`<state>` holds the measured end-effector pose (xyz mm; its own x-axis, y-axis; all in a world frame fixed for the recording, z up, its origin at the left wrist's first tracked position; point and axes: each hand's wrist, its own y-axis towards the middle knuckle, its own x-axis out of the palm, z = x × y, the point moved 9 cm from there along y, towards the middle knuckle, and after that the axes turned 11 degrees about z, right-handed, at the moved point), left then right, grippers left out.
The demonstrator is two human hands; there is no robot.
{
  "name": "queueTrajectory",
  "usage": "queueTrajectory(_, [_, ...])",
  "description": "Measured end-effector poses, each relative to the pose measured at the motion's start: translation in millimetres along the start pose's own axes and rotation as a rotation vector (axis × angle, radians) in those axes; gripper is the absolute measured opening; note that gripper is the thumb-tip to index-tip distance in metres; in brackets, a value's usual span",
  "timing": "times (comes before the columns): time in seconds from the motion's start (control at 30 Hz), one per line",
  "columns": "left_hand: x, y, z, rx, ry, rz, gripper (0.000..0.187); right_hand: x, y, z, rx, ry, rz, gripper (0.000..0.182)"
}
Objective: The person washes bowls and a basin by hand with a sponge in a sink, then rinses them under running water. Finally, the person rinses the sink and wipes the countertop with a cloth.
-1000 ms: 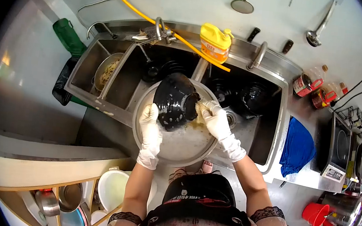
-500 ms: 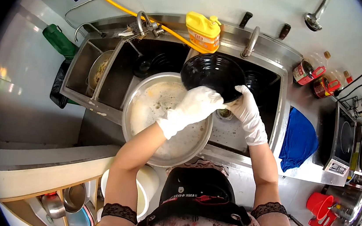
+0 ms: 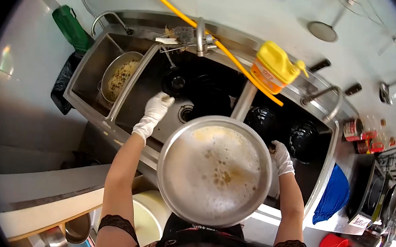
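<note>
My left hand (image 3: 153, 114), in a white glove, is over the middle sink basin with its fingers curled together and nothing visible in them. Just beyond its fingertips lies a small round black dish or ladle (image 3: 176, 81). My right hand (image 3: 282, 157), also gloved, is closed by the right rim of a wide steel basin (image 3: 164, 187), over the right sink. A dark bit shows at its fingertips, too small to name. Foamy, cloudy water fills the steel basin. Black bowls (image 3: 303, 140) sit in the right sink, and more dark ware (image 3: 211, 93) is in the middle one.
A pot with food scraps (image 3: 111, 72) stands in the left sink. Behind the sinks are a yellow detergent jug (image 3: 275, 66), a yellow hose (image 3: 171, 6) and taps (image 3: 200, 37). A blue cloth (image 3: 333, 195) lies at the right. A pale bucket (image 3: 150, 212) stands below.
Both hands have let go of the large black bowl and moved apart, the left one leftward. The steel basin appears nearer my body, and the whole view has shifted and tilted.
</note>
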<state>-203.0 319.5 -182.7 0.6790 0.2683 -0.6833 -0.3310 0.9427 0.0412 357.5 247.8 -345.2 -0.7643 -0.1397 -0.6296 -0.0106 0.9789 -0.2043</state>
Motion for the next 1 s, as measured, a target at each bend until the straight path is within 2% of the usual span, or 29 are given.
queueTrajectory(0.07, [36.8, -1.6, -35.3, -0.083, 0.208, -0.2, 0.067, -18.4, -14.9, -95.8, -0.084, -0.292, -0.028, 0.022])
queueTrajectory(0.1, [64.8, -2.4, -60.0, -0.16, 0.27, -0.351, 0.079, -1.6, -4.9, -59.8, 0.454, 0.402, 0.062, 0.021])
queueTrajectory(0.13, [90.9, -8.8, -84.8, -0.235, 0.332, -0.507, 0.092, 1.8, -7.8, -65.4, 0.328, 0.555, 0.105, 0.025])
queueTrajectory(0.2, [125.9, -18.9, -110.5, -0.241, 0.31, -0.621, 0.098, 19.5, -16.6, -9.4, 1.003, 0.723, 0.092, 0.033])
queueTrajectory(0.23, [144.4, -26.5, -118.1, -0.222, 0.3, -0.719, 0.104, 2.4, -1.3, -15.1, 0.557, 0.341, 0.083, 0.038])
queueTrajectory(0.27, [152.8, -30.0, -117.9, -0.23, 0.281, -0.738, 0.104, 22.5, -21.0, 39.2, 1.044, 0.837, 0.042, 0.036])
queueTrajectory(0.33, [158.1, -31.8, -120.8, -0.311, 0.278, -0.727, 0.11, -53.8, -22.0, -12.1, 0.796, 0.133, 0.388, 0.03])
queueTrajectory(0.4, [182.9, -31.1, -143.5, -0.368, 0.225, -0.7, 0.107, -91.9, -18.0, -41.4, 0.692, 0.19, 0.542, 0.026])
queueTrajectory(0.43, [192.6, -28.5, -154.1, -0.422, 0.19, -0.658, 0.104, -98.3, -12.3, -129.7, 0.587, 0.297, 0.571, 0.024])
queueTrajectory(0.5, [203.7, -21.1, -153.2, -0.411, 0.095, -0.601, 0.098, -101.5, 15.6, -213.6, 0.295, 0.042, 0.448, 0.014])
queueTrajectory(0.53, [206.3, -15.5, -151.5, -0.405, 0.018, -0.533, 0.093, -91.2, 33.5, -247.1, 0.145, -0.093, 0.364, 0.017])
queueTrajectory(0.57, [213.3, -16.2, -151.5, -0.402, 0.004, -0.537, 0.093, -66.6, 48.4, -279.6, 0.09, -0.092, 0.287, 0.022])
queueTrajectory(0.6, [224.4, -21.3, -154.4, -0.488, -0.133, -0.541, 0.086, -34.7, 64.3, -314.0, 0.033, -0.09, 0.208, 0.028])
queueTrajectory(0.63, [237.0, -28.0, -159.7, -0.573, -0.27, -0.543, 0.079, 0.5, 79.9, -338.1, 0.038, -0.285, 0.038, 0.037])
queueTrajectory(0.67, [267.7, -37.1, -181.4, -0.571, -0.284, -0.539, 0.079, 34.1, 95.1, -353.9, 0.042, -0.48, -0.133, 0.047])
queueTrajectory(0.73, [330.2, -57.1, -236.4, -0.462, -0.07, -0.522, 0.065, 97.2, 131.5, -377.8, -0.359, -0.702, -0.144, 0.061])
queueTrajectory(0.77, [316.2, -55.8, -221.2, -0.462, -0.078, -0.516, 0.065, 126.9, 152.3, -377.2, -0.46, -0.793, -0.167, 0.065])
queueTrajectory(0.83, [262.0, -67.9, -188.7, -0.745, 0.001, -0.468, 0.048, 177.6, 181.9, -390.8, -0.589, -0.979, -0.224, 0.068])
queueTrajectory(0.87, [283.4, -82.5, -199.7, -0.748, -0.003, -0.468, 0.048, 198.2, 192.5, -400.0, -0.62, -1.076, -0.257, 0.068])
queueTrajectory(0.93, [322.5, -91.4, -230.3, -0.658, -0.246, -0.049, 0.045, 236.5, 211.9, -399.4, -0.656, -1.085, -0.3, 0.07])
queueTrajectory(1.0, [274.3, -88.3, -184.0, -1.136, -0.538, -0.01, 0.046, 263.7, 228.2, -377.0, -0.684, -1.099, -0.343, 0.071])
